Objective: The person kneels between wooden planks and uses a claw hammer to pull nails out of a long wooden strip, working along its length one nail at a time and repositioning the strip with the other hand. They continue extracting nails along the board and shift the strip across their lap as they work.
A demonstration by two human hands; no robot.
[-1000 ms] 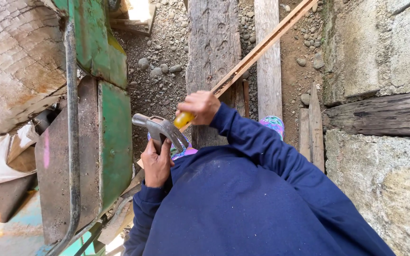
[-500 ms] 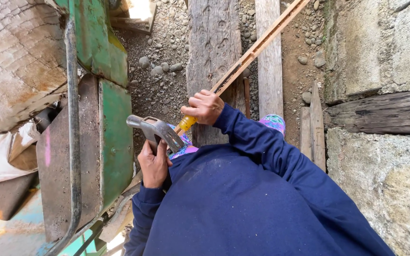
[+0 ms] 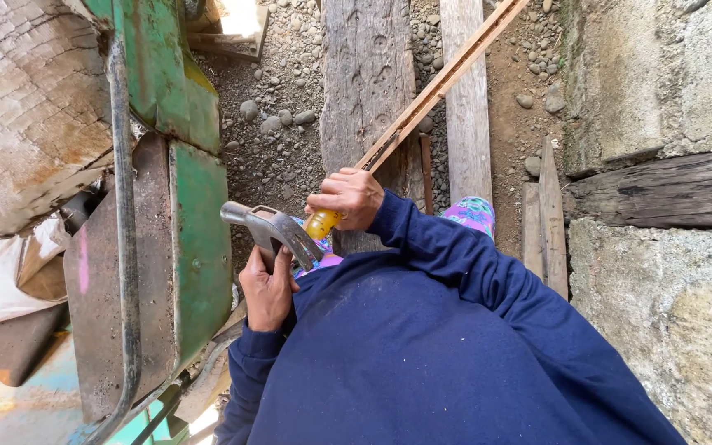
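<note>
Right hand (image 3: 348,196) closed on yellow handle (image 3: 323,223) of claw hammer (image 3: 269,227) at frame centre; left hand (image 3: 267,290) wrapped under the steel head, gripping something unseen. No driven nail or joined piece visible, so work judged early, with striking yet to show. Hidden behind blue sleeves (image 3: 455,330): workpiece and lower handle; long wooden slat (image 3: 434,86) toward upper right, near end obscured.
</note>
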